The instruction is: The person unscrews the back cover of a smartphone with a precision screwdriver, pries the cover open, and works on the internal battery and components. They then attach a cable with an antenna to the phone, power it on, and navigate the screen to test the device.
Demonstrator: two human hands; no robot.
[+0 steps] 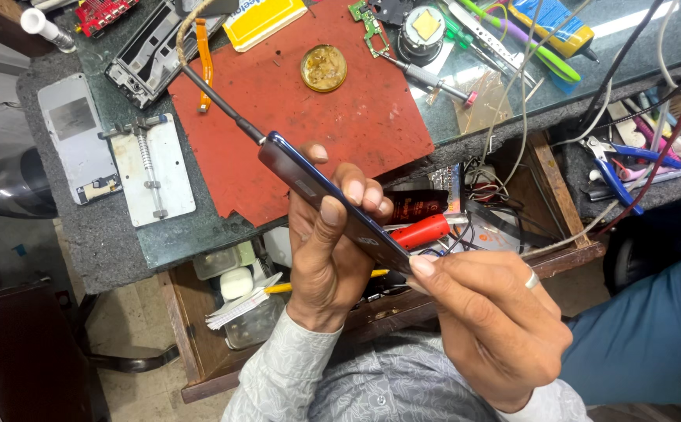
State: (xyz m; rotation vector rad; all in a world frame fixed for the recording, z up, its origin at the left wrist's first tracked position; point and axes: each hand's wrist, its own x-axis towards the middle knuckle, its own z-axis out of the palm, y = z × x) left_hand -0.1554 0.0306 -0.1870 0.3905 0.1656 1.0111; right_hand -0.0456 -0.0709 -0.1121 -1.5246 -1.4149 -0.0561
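I hold a dark blue phone [309, 185] edge-on above an open drawer [200, 367]. My left hand [328, 258] wraps it from below, fingers curled over the upper side. At the phone's near end, my right hand [485, 324] pinches the edge between thumb and fingertips; a ring sits on one finger. A dark cable [219, 105] is plugged into the phone's far end and runs back across a red mat [309, 117] on the workbench.
On the bench lie a phone frame [153, 51], a metal holding jig [153, 168], a grey back cover [75, 137], a round tin [324, 68], a screwdriver [434, 82], blue-handled pliers [618, 168] and tangled wires. The drawer holds a red tool [421, 231] and small boxes.
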